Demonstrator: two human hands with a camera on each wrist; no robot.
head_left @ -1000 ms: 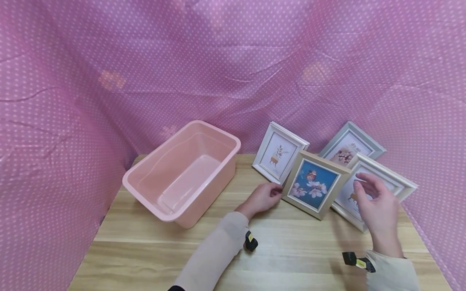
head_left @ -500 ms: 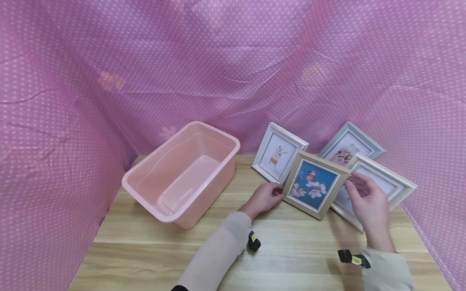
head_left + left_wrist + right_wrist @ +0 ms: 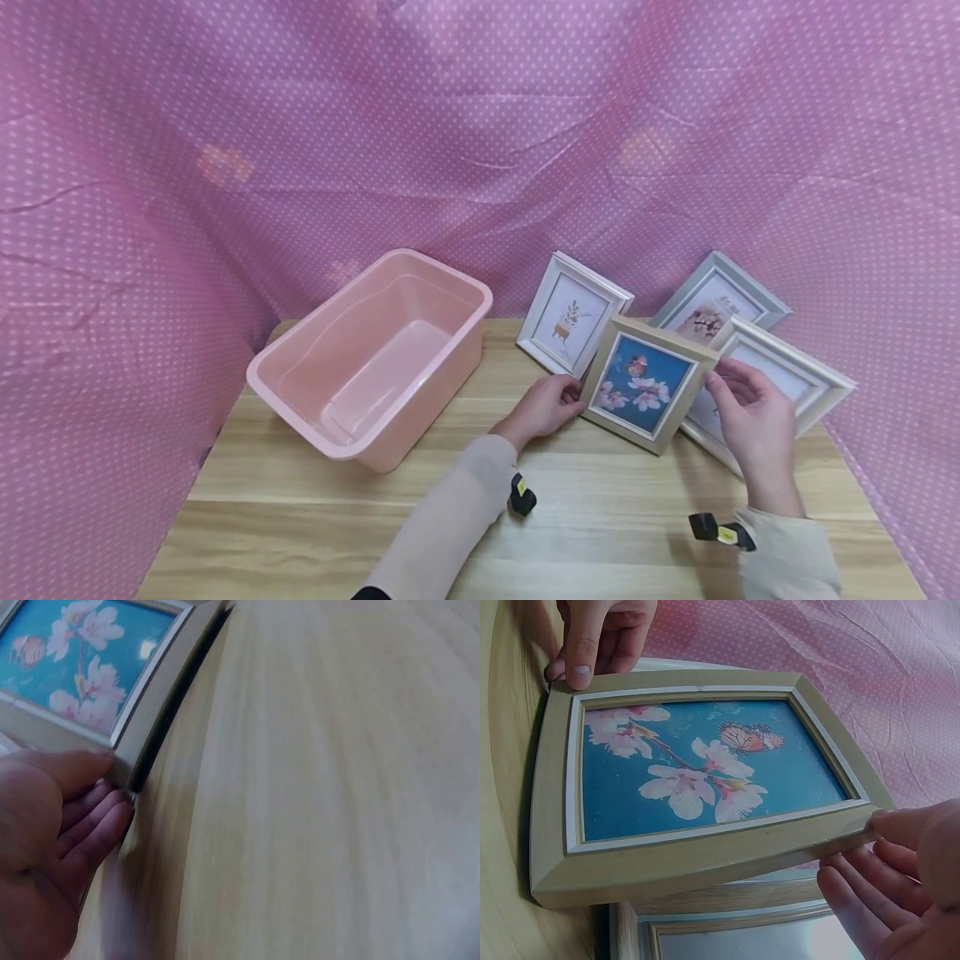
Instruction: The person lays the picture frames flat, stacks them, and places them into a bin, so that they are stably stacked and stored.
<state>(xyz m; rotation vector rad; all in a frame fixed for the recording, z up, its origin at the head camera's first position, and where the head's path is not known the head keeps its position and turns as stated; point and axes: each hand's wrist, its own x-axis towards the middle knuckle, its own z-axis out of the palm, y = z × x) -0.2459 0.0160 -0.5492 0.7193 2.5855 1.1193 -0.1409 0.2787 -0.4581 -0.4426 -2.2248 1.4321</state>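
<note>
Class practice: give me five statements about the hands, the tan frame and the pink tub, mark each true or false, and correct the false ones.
1. The left hand pinches a lower corner of the tan frame. True.

2. The background inside the tan frame is bright red. False: it is blue, with a butterfly and pale pink blossoms.

3. The right hand holds the side of the tan frame opposite the left hand. True.

4. The pink tub stands on the wooden table. True.

5. In the head view, the pink tub is to the right of the tan frame. False: it is to the left.
</note>
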